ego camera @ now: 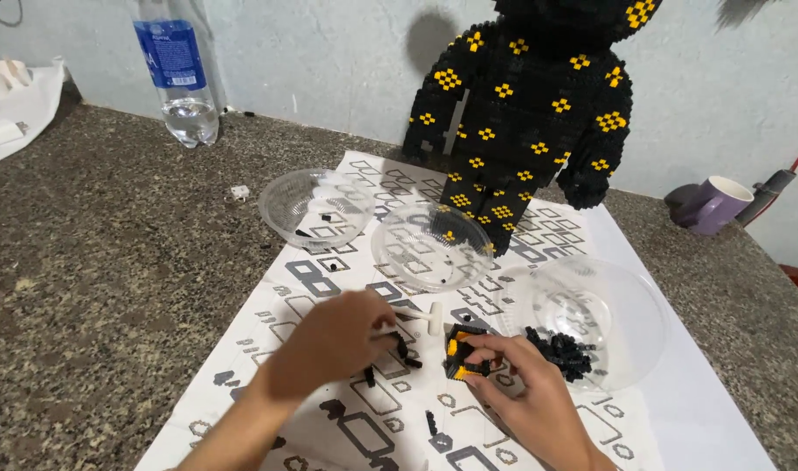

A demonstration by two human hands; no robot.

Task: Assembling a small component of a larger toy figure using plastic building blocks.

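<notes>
**Small brick block held between two hands over the printed sheet**

A speckled stone desk (111, 253) fills the room's near side, with a large white instruction sheet (678, 410) spread across it. At the far edge of the sheet stands a tall black brick figure (521, 113) dotted with yellow diamonds. A clear water bottle (177, 74) stands far left, a purple mug (711, 205) lies on its side far right.

Three clear plastic bowls rest on the sheet: the left bowl (316, 208), the middle bowl (431, 247), and the large right bowl (591, 318), whose near-left edge holds a heap of loose black bricks (560, 351).

Near the sheet's centre, the right hand (530, 392) pinches a small black-and-yellow block (463, 353) with its fingertips. The left hand (329, 342) is curled shut around a thin white tool (421, 316), whose long axis runs left to right, head pointing at the block. The block sits just right of the left hand, and the loose bricks lie just beyond the right hand, which is the nearer one.

A few stray black pieces (408, 353) lie between the hands.
</notes>
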